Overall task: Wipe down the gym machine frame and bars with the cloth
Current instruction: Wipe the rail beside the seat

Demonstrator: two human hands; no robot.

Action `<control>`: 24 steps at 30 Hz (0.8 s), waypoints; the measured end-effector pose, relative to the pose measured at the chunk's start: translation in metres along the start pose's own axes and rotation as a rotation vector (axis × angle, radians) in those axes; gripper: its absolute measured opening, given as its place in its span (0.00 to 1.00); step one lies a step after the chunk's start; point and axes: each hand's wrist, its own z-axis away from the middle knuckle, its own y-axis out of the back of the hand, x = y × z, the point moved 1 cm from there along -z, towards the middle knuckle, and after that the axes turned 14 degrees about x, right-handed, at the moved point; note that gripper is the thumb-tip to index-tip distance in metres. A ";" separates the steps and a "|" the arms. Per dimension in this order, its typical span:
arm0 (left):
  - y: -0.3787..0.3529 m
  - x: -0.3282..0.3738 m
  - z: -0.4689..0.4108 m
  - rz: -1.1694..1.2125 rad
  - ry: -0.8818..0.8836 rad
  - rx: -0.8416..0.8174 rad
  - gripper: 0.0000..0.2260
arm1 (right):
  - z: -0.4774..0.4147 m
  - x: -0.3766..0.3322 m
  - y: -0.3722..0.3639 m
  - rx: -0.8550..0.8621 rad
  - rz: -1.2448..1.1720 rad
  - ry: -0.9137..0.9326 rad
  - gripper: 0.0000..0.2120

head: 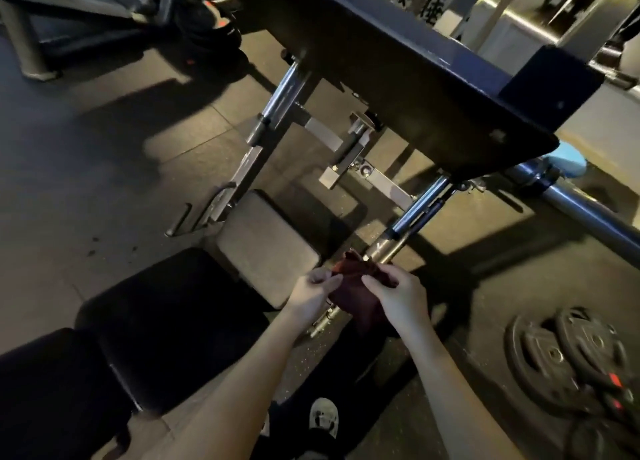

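Observation:
A dark red cloth (pixel 349 279) hangs between my hands, just below the lower end of a chrome guide bar (pixel 415 213) of the gym machine. My left hand (pixel 313 291) pinches the cloth's left edge. My right hand (pixel 394 291) pinches its upper right part, close to the bar's end. The big dark footplate (pixel 398 71) of the machine slants overhead. A second chrome bar (pixel 280 95) runs down on the left. The black seat pads (pixel 266 241) lie left of my hands.
Several black weight plates (pixel 568 348) lie stacked on the floor at the right. A thick steel loading bar (pixel 588 213) sticks out to the right. My shoe (pixel 323 416) stands on the rubber floor below. Another machine's frame (pixel 31 50) stands at the far left.

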 end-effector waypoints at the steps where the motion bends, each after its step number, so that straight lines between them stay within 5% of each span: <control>1: 0.000 -0.003 -0.004 0.016 0.001 0.013 0.12 | 0.000 0.001 -0.002 0.002 0.012 0.010 0.17; 10: -0.004 -0.050 -0.054 -0.181 0.101 0.177 0.07 | -0.023 0.025 -0.036 -0.068 -0.054 -0.131 0.20; 16: -0.006 -0.091 -0.095 -0.332 -0.366 -0.169 0.27 | -0.043 0.058 -0.076 -0.081 -0.005 0.063 0.17; 19: -0.013 -0.101 -0.117 -0.376 -0.308 -0.257 0.11 | -0.058 0.078 -0.088 -0.050 0.047 0.181 0.16; 24: -0.037 -0.123 -0.147 -0.332 -0.191 -0.235 0.06 | -0.091 0.125 -0.110 0.070 0.179 0.252 0.15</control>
